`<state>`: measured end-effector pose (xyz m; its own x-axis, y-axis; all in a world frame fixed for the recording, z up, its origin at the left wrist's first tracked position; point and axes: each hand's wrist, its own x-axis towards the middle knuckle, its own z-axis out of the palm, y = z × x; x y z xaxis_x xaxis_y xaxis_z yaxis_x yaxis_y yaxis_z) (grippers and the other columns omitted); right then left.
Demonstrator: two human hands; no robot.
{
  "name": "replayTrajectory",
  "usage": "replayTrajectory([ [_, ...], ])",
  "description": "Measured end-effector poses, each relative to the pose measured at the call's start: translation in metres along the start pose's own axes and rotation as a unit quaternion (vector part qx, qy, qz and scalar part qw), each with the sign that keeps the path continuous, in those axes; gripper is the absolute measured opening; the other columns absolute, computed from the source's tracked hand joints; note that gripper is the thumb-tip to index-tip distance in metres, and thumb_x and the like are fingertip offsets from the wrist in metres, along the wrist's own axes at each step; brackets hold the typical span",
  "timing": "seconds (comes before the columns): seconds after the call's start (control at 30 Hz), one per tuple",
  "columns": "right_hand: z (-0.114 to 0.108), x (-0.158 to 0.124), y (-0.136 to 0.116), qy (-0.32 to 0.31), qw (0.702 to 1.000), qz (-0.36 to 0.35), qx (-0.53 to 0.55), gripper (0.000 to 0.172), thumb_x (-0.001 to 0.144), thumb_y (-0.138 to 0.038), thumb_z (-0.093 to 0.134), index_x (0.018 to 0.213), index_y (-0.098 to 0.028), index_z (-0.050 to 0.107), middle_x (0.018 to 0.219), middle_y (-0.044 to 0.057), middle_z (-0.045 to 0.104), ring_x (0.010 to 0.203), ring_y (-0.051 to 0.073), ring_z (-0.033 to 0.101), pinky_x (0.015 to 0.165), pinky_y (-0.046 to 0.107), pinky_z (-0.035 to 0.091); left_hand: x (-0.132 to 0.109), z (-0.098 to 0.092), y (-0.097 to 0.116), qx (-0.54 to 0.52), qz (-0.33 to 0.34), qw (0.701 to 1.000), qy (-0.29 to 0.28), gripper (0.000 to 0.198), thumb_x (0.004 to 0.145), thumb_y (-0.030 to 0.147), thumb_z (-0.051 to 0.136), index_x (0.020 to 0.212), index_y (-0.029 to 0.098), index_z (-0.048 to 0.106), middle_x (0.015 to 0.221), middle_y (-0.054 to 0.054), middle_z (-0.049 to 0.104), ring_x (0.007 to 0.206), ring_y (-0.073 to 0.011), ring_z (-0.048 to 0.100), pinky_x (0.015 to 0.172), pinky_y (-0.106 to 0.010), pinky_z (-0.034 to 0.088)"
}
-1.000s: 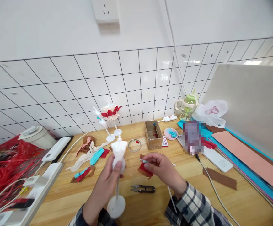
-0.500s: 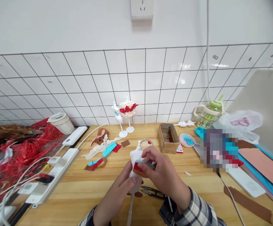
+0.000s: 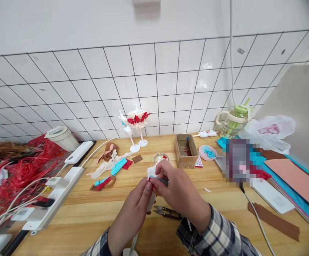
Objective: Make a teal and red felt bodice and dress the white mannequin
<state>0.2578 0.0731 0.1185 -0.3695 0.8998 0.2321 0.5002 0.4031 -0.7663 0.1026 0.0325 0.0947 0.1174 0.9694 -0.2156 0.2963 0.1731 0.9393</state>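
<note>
My left hand is wrapped round a small white dress form, its thumb pressed up against the front of the torso. The form leans, and its stem runs down to a white base at the bottom edge. With thumb and forefinger, my right hand pinches a layered strip of red and blue fabric against the torso. Both hands hide most of the strip and the form's lower body. Black-handled thread snips lie on the table just below my right hand.
Two dress forms stand at the back, one with a red-flowered skirt. Fabric scraps lie left of centre. Right of centre are a cardboard box, a pink dish and a green-lidded bottle. A power strip lines the left.
The dress form has tipped, its stem now slanting left with the base in sight. My left thumb has moved up beside the right fingertips, covering more of the strip. The camera view has shifted.
</note>
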Motion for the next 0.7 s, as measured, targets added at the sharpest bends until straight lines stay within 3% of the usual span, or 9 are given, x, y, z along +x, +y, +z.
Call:
replayTrajectory([
  [0.37,-0.001,-0.003,-0.002,-0.010,0.999,0.002,-0.036,0.012,0.087,-0.027,0.055,0.097,-0.024,0.047,0.067,-0.004,0.060,0.060,0.013,0.055,0.057,0.022,0.033,-0.001,0.001,-0.005,0.031,0.022,0.999,0.012,0.044,0.091,0.056,0.036,0.105,0.022,0.060,0.078,-0.003,0.061,0.066,-0.0165,0.054,0.049,-0.023,0.046],
  [0.57,-0.011,0.000,0.004,-0.033,0.998,-0.010,0.043,0.029,0.083,-0.034,0.061,0.108,-0.024,0.050,0.066,-0.005,0.059,0.057,0.011,0.052,0.056,0.022,0.034,-0.002,-0.010,-0.004,-0.044,-0.014,0.998,0.052,0.049,0.088,0.061,0.039,0.104,0.020,0.059,0.079,-0.005,0.064,0.069,-0.0191,0.061,0.048,-0.024,0.048],
  [0.7,-0.016,0.003,0.011,-0.055,0.991,0.004,0.118,0.028,0.081,-0.025,0.063,0.107,-0.023,0.052,0.068,-0.005,0.061,0.059,0.010,0.054,0.057,0.021,0.038,-0.004,-0.022,-0.001,-0.115,-0.034,0.993,0.014,0.046,0.087,0.060,0.043,0.097,0.019,0.062,0.080,-0.007,0.067,0.066,-0.0199,0.063,0.046,-0.024,0.048],
])
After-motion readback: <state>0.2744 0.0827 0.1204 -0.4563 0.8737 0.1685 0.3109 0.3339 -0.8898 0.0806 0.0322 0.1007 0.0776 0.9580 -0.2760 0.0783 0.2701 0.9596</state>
